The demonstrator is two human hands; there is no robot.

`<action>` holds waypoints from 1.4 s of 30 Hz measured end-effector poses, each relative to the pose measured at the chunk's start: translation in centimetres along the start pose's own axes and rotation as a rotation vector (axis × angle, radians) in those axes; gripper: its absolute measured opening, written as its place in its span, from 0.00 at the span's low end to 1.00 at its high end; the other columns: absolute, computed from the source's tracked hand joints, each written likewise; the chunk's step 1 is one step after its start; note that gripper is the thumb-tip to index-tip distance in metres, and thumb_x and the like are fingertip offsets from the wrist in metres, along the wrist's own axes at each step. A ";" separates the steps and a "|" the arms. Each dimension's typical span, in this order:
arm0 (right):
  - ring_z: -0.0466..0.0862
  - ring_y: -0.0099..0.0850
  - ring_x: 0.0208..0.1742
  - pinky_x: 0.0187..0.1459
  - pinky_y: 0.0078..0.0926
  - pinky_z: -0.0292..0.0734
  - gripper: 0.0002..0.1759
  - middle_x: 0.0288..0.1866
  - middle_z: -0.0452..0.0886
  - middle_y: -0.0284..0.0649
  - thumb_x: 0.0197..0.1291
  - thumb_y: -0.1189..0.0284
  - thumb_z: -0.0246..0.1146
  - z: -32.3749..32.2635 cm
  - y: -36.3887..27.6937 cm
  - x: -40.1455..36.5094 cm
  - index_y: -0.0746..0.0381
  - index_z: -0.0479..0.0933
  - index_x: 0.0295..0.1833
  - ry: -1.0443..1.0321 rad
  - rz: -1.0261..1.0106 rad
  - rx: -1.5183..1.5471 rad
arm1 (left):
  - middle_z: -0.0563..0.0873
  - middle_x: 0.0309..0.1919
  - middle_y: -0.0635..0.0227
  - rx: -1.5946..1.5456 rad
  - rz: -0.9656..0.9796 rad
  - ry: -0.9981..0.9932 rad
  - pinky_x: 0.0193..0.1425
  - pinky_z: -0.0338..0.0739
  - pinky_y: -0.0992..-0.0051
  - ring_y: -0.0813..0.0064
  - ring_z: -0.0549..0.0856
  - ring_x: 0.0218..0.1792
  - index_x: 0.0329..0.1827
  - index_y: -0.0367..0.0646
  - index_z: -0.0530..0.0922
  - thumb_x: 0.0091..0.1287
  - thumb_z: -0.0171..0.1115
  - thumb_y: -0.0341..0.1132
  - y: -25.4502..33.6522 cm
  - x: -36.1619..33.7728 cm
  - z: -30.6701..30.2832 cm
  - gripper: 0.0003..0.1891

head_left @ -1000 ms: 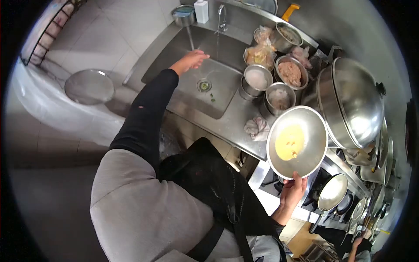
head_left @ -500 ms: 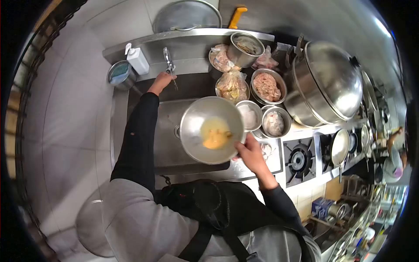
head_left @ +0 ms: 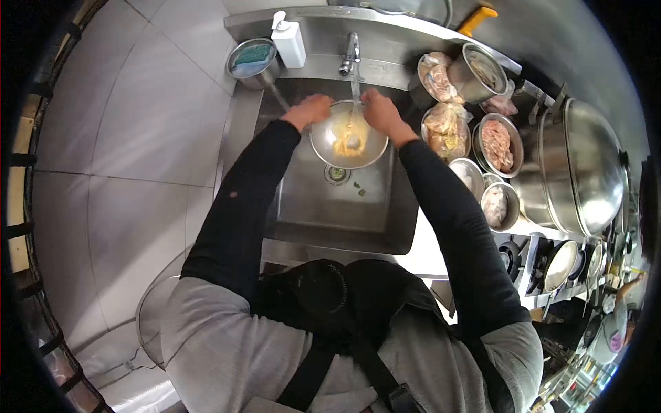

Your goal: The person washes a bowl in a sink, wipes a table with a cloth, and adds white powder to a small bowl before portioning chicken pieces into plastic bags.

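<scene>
A round metal bowl [head_left: 374, 146] hangs over the back of the steel sink [head_left: 330, 210], with yellowish stuff like egg residue [head_left: 350, 140] in its bottom. My left hand [head_left: 312, 111] grips its left rim, and my right hand [head_left: 383, 112] holds the right rim. Both sets of fingers are partly hidden. From the faucet [head_left: 352, 49], a stream of water [head_left: 355, 93] runs into the bowl between my hands. Green scraps [head_left: 359, 188] lie in the sink near the drain [head_left: 337, 175].
Behind the sink stand a white pump bottle [head_left: 288, 43] and a metal container with a sponge [head_left: 253, 62]. To the right are a bowl of raw ground meat [head_left: 498, 144], bagged food [head_left: 446, 129], a large domed steamer [head_left: 589, 168] and a pan [head_left: 560, 265].
The bowl has moved to under the faucet, where water now pours into it. My left hand has left the faucet and taken the bowl's rim. My right hand has shifted along with the bowl.
</scene>
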State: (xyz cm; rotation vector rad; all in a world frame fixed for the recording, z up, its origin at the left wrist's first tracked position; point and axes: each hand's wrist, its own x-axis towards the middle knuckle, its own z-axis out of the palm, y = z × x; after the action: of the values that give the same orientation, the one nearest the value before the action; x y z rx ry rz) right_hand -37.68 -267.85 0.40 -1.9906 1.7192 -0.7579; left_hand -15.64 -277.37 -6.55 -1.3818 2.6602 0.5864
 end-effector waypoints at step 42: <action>0.82 0.23 0.32 0.32 0.24 0.76 0.10 0.35 0.85 0.33 0.70 0.72 0.55 1.8 -12.3 9.3 0.62 0.82 0.47 -0.549 0.417 1.135 | 0.82 0.36 0.59 -1.315 -0.764 0.252 0.26 0.81 0.68 0.66 0.82 0.26 0.57 0.43 0.73 0.59 0.56 0.26 -2.6 -13.6 1.6 0.20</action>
State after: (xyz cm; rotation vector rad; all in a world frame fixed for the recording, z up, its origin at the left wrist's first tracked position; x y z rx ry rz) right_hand -26.18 -275.11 7.95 -0.8879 0.9390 -0.6957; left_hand -5.69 -267.67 -5.38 -2.5762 1.3753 2.2534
